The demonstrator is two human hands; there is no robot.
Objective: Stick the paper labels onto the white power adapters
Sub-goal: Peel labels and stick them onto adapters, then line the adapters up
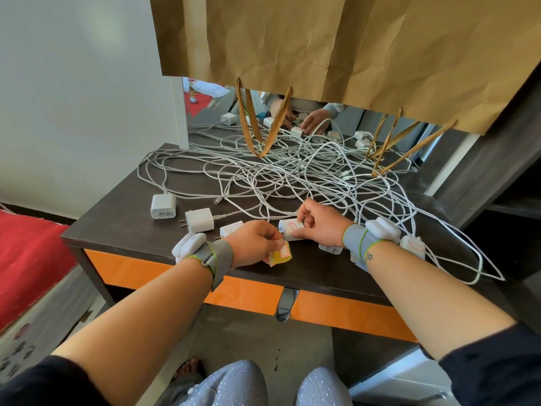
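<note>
A small white hard-plastic power adapter (pixel 289 229) is held at the near edge of the dark wood-grain desk top (pixel 117 218), clamped in the right hand (pixel 319 224), w/ thumb and fingers closed round its right end; a white label w/ a red outline is already seen on its upper face. The left hand (pixel 254 243) is pinched shut on a small yellow-backed sheet of paper labels (pixel 281 254), just beside the adapter's left end, approx. touching it. The adapter is judged light, rigid and smooth, so prob. a bit slippery; it is best gripped by the short sides, prongs kept clear, label face left bare. The labels are judged thin, floppy and tacky, best lifted by a corner. Two more white square adapters (pixel 164 206) are left further left on the desk, and one w/ a red-outlined label (pixel 414 246) lies beyond the right wrist. Grey-white cables (pixel 292 171) are tangled behind. No brand or writing can be read; the red outlines look blank.
</note>
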